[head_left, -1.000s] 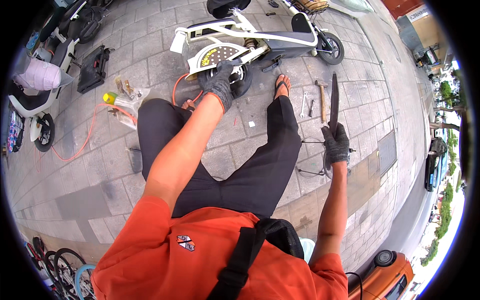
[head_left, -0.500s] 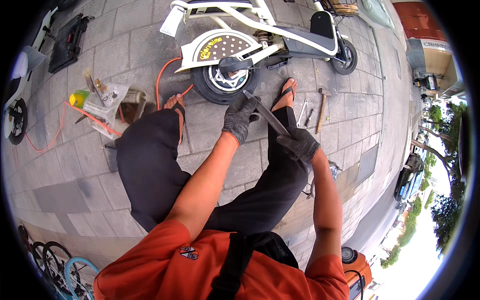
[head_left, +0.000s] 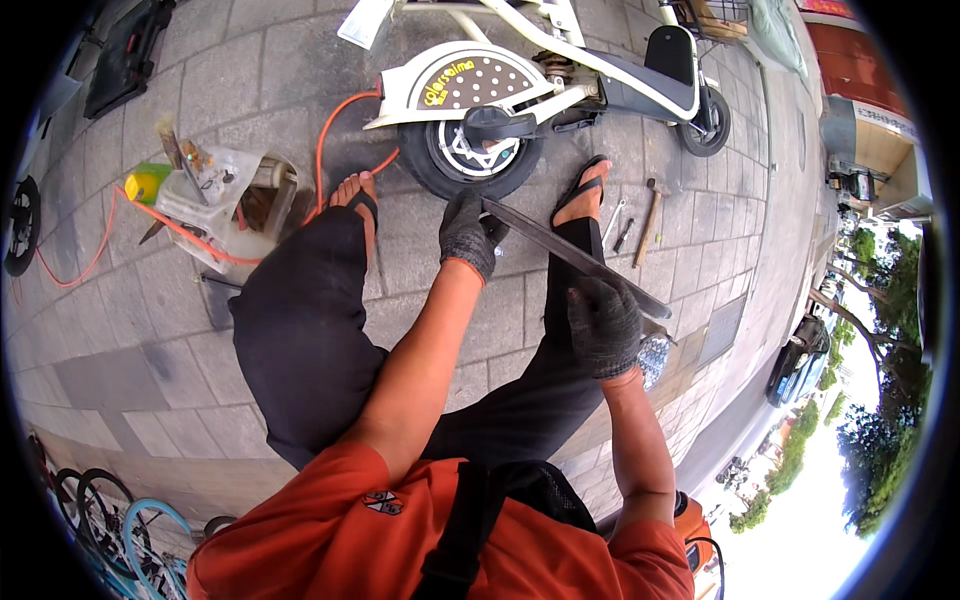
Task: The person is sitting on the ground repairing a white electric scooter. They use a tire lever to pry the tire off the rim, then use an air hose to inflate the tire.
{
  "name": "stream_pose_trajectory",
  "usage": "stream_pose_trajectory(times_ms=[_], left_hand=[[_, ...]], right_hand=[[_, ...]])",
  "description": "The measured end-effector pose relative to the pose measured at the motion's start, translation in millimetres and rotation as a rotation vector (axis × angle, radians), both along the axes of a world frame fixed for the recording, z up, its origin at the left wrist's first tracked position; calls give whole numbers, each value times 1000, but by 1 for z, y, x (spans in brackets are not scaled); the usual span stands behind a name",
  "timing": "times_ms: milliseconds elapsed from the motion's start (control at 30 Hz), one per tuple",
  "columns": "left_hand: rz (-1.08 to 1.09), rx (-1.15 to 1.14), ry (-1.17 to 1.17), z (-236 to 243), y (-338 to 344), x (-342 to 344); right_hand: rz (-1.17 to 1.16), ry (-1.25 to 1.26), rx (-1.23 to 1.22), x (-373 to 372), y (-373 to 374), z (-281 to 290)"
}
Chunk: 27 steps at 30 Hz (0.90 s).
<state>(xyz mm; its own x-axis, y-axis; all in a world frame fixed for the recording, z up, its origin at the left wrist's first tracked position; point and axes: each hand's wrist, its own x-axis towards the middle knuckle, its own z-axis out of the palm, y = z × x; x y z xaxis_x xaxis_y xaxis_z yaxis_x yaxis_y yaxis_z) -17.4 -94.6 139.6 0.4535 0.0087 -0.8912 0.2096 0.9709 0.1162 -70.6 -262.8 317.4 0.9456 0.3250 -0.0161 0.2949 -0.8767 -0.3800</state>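
A long, flat, dark metal bar (head_left: 550, 236), shaped like a tyre lever, slants in front of me from upper left to lower right. Its upper left end sits in my left hand (head_left: 468, 236), gloved in grey knit, with the fingers closed round it just below the rear tyre (head_left: 425, 170). My right hand (head_left: 606, 325), in a matching glove, grips the bar nearer its lower right end, over my right knee. Behind them, a cream electric scooter (head_left: 455, 85) lies on its side with its rear wheel towards me.
A hammer (head_left: 649, 222), a spanner (head_left: 614, 222) and a small dark tool (head_left: 624, 236) lie right of my right foot. Left, a plastic tub (head_left: 285, 215) of tools stands beside an orange hose (head_left: 319, 150). A black case (head_left: 130, 60) is farther left.
My right hand has moved down and slightly right along the bar, and more of the bar's lower end shows. My left hand has shifted slightly left and down. The whole view has shifted a little.
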Motion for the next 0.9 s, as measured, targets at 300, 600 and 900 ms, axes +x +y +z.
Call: stream_pose_trajectory(times_ms=[300,600,900], left_hand=[[106,-182,-268,-58,-14,-16],[-282,-105,104,-93,-9,-5],[-138,149,19,-120,-2,19]], right_hand=[[-905,688,1611,40,2,-58],[-738,324,1028,156,-17,-110],[104,158,315,201,38,-107]])
